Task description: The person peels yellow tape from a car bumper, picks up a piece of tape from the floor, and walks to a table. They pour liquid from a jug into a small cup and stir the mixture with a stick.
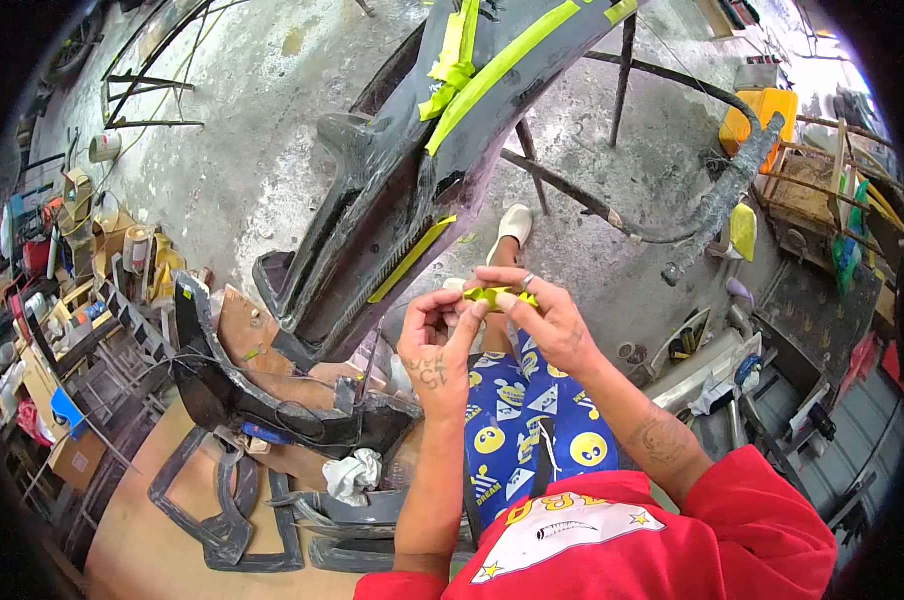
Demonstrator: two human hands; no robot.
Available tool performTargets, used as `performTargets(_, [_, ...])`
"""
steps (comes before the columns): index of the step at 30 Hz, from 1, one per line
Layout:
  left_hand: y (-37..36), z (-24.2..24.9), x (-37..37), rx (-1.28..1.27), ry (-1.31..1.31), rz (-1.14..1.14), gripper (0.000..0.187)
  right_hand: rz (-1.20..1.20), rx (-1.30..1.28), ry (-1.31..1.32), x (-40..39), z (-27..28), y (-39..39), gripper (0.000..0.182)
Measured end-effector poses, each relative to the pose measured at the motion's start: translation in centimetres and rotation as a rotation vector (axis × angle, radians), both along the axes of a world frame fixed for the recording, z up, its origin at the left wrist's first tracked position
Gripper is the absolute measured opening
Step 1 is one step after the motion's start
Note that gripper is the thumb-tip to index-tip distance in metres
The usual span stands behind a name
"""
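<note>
My left hand [438,345] and my right hand [554,322] meet in front of my body, fingers closed. Between their fingertips is a short, crumpled piece of yellow-green masking tape [498,296], pinched by both. Just beyond the hands, a long dark molded panel [452,165] rests tilted on a metal stand. A long strip of the same tape [507,70] runs along its upper part, and bunched tape [450,75] sticks beside it. One shorter tape strip [412,260] lies along the lower edge, close to my left hand.
Black molded parts [197,340] lie at lower left, with a crumpled white cloth [352,476] near them. Dark frames [232,500] lie on a tan board [142,520]. A bent pipe [712,205] and a yellow container [767,120] stand at right. Clutter lines the left side.
</note>
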State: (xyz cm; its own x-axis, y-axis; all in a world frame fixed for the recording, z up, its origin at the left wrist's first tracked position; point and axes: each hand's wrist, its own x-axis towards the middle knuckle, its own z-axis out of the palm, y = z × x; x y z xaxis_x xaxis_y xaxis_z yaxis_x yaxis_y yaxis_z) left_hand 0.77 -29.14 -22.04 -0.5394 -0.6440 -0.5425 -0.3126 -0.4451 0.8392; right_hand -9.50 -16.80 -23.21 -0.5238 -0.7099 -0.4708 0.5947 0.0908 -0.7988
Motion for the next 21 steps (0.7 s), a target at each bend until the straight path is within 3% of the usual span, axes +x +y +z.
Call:
performTargets(2, [0.2, -0.4, 0.2, -0.092, -0.057, 0.043, 0.03, 0.094, 0.171, 0.042, 0.5, 0.3, -0.1, 0.039])
performTargets(9, [0.5, -1.2, 2.0, -0.271, -0.118, 0.014, 0.03, -0.009, 0.173, 0.079, 2.0, 0.4, -1.5, 0.028])
performTargets(14, [0.3, -0.2, 2.1, -0.605, -0.099, 0.055, 0.033, -0.034, 0.18, 0.025, 2.9, -0.1, -1.9, 0.024])
performTargets(18, [-0.1, -1.0, 4.2, -0.673, -0.121, -0.123, 0.028, -0.047, 0.237, 0.028, 3.8, -0.5, -1.7, 0.021])
performTargets(21, [-0.4, -1.2, 4.6, -0.5, -0.105, -0.156, 0.02, -0.058, 0.227, 0.072, 4.3, -1.0, -1.5, 0.021])
